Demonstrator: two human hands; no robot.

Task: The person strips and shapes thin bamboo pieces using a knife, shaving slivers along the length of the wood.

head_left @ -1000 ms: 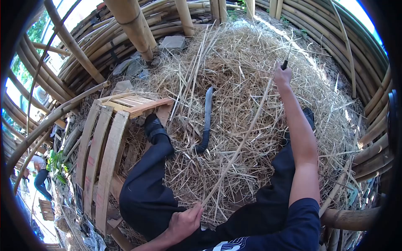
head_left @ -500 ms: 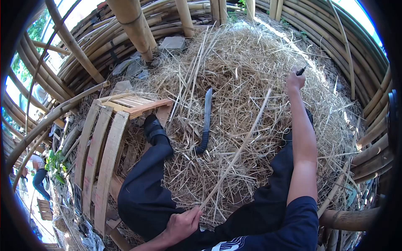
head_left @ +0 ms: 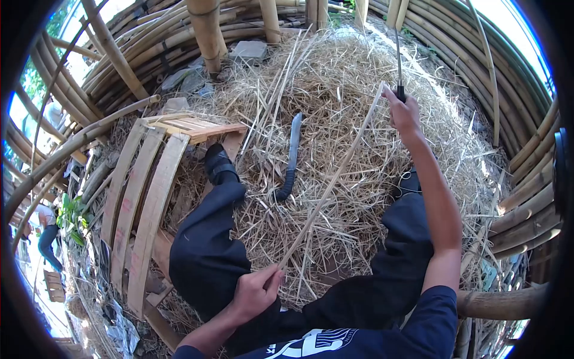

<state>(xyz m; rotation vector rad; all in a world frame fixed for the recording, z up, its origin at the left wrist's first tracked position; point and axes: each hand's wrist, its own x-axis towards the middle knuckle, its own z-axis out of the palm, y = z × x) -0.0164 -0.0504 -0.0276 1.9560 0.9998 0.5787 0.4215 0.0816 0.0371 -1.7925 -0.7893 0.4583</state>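
Observation:
My left hand (head_left: 257,293) pinches the near end of a long, thin bamboo strip (head_left: 327,190), which slants up and to the right. Its far end comes up beside my right hand (head_left: 404,113); whether the fingers touch it I cannot tell. That right hand is closed around the black handle of a knife (head_left: 399,63), its narrow blade pointing away from me. Between my legs, a second, wider blade with a dark ribbed handle, like a machete (head_left: 293,149), lies on the pile of bamboo shavings (head_left: 341,137).
A slatted wooden crate (head_left: 156,185) lies by my left leg. Several loose strips (head_left: 272,99) rest on the shavings. Stacked bamboo poles (head_left: 454,60) and upright posts (head_left: 205,36) surround the spot. Another person (head_left: 48,239) is at the far left.
My right hand has moved left towards the strip's far end, and the knife blade now points away from me. The strip's far end has risen; my left hand still grips it.

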